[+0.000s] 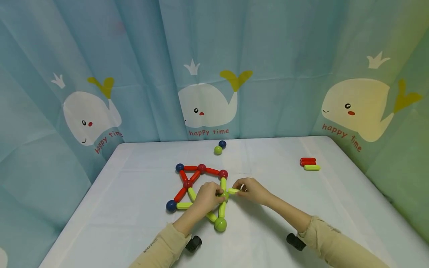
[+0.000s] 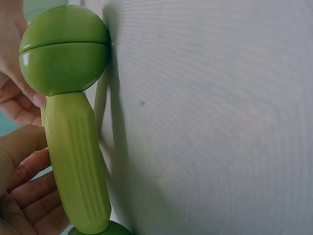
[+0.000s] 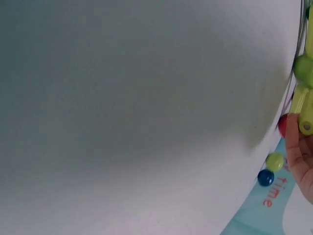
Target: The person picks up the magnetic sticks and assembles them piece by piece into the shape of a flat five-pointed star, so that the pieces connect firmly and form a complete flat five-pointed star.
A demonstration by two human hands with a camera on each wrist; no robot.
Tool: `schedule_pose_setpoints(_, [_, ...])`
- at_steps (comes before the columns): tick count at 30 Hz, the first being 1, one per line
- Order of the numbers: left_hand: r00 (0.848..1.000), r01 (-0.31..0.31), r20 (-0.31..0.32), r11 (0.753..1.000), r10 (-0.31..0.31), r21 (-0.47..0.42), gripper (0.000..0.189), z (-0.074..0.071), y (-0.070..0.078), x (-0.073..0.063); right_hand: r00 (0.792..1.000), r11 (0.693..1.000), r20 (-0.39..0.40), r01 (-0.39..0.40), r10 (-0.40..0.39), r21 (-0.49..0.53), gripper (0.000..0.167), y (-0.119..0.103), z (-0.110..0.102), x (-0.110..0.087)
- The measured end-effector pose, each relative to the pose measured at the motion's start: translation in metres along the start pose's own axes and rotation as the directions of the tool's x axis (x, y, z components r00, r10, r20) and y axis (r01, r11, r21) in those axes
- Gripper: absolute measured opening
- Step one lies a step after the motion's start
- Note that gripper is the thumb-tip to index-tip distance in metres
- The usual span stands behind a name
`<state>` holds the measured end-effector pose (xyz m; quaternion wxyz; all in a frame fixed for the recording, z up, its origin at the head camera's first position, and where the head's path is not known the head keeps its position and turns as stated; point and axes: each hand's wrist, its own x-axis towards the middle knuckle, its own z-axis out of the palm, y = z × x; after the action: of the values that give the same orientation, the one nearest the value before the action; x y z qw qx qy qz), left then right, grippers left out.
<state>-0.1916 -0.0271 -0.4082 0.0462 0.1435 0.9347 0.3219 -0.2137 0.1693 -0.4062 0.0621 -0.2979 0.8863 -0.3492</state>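
A flat frame of magnetic-looking sticks and balls lies on the table, with red sticks [image 1: 180, 194] on its far left and yellow-green sticks [image 1: 222, 209] toward the right. At its right side my left hand [image 1: 206, 197] holds a green ball [image 1: 226, 196] between thumb and fingers. My right hand [image 1: 253, 190] pinches a loose yellow-green stick [image 1: 233, 191], its tip at that ball; whether they touch is hard to tell. A bigger-looking green ball [image 2: 63, 49] at the near corner fills the left wrist view. Part of the frame hides under my left hand.
Beyond the frame sit a loose blue ball [image 1: 222, 144] and a loose green ball [image 1: 218, 150]. Two red sticks [image 1: 308, 161] and a yellow-green stick [image 1: 312, 168] lie at the far right. A whale-printed curtain [image 1: 207, 104] hangs behind the white table [image 1: 268, 160].
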Motion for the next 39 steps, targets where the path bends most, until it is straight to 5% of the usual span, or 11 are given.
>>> schedule_pose_setpoints(12, [1.0,-0.009,-0.015,1.0,0.009,0.017,0.01,-0.001,0.0,0.0,0.998,0.996,0.048,0.051,-0.048,-0.073,0.011,-0.003,-0.002,0.002])
schedule_pose_setpoints(32, [1.0,0.028,-0.002,0.999,-0.028,0.027,0.01,0.001,0.002,-0.001,0.993,0.998,0.111,0.048,-0.044,-0.029,0.008,0.004,-0.007,-0.007])
schedule_pose_setpoints(39, [1.0,0.026,-0.002,0.999,-0.026,0.029,0.012,0.002,0.001,0.0,0.998,0.998,0.014,-0.054,0.055,-0.018,0.024,0.022,-0.025,-0.022])
